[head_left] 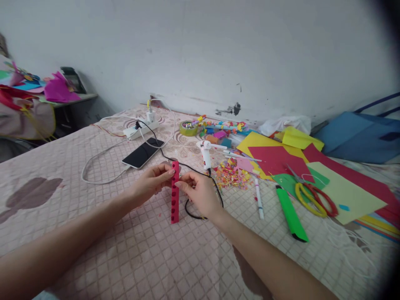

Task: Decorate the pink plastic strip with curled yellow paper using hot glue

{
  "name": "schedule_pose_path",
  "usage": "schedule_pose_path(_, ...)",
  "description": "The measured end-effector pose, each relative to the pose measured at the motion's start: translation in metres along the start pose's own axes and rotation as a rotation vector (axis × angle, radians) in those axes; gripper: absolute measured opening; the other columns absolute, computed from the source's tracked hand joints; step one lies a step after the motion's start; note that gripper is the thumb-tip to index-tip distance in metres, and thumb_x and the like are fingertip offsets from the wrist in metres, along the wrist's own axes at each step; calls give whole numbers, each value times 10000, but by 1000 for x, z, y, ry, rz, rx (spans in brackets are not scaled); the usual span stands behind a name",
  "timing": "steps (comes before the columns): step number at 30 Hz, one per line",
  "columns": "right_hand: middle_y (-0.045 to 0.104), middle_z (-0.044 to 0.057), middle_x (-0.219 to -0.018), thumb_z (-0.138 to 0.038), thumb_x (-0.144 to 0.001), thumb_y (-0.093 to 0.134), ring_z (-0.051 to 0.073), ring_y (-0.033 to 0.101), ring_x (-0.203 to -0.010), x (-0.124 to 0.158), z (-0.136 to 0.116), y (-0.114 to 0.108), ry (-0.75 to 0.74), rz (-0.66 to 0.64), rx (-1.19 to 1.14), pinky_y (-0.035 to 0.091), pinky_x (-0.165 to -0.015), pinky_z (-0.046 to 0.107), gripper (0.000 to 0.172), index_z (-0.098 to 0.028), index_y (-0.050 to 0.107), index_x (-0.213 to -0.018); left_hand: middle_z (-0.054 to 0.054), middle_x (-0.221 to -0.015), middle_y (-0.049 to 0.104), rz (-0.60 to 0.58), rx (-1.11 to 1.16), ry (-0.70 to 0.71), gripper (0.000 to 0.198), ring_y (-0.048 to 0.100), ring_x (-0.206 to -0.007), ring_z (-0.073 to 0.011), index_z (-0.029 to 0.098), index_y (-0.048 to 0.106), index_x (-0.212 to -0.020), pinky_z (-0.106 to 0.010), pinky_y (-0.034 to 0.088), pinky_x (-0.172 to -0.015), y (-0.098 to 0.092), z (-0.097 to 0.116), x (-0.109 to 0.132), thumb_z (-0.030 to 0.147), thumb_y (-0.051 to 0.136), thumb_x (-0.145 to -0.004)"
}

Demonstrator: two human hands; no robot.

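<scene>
A narrow red paper strip with a row of dark round holes or spots along it hangs upright between my hands. My left hand pinches its left edge near the top, thumb in front. From the other side, my right hand grips the strip's right edge a little lower, with thumb and forefinger together. Just beyond my right hand stands a white glue gun, its black cord curling on the tablecloth behind the strip. Some fingers of both hands are hidden.
A phone on a charging cable and a power strip lie at the back left. On the right are paper scraps, a white pen, a green cutter-like tool, scissors and coloured sheets. Tape lies near the wall.
</scene>
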State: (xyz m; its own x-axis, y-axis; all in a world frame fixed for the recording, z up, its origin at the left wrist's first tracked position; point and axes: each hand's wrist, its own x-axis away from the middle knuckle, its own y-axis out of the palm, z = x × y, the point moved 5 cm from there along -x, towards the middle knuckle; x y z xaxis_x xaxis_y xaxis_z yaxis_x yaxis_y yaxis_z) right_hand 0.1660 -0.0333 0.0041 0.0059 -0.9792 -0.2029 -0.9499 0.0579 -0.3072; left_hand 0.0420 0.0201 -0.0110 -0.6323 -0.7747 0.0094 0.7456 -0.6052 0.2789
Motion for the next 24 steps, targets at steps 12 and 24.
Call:
schedule_pose_path(12, 470, -45, -568, -255, -816, 504, 86, 423, -518, -1, -8, -3, -94, 41, 75, 331, -501, 209, 177, -180, 514, -656, 18, -715, 577, 32, 17, -29, 131, 540, -647, -91, 153, 547, -763, -237, 433, -651, 3, 0, 1, 268, 604, -788)
schedule_pose_path(24, 475, -43, -568, -323, -817, 511, 83, 418, -496, -6, -6, -7, -42, 34, -41, 334, -475, 210, 186, -182, 531, -697, 21, -688, 551, 37, -69, -13, 149, 511, -624, -81, 150, 556, -751, -225, 421, -634, 3, 1, 4, 287, 592, -796)
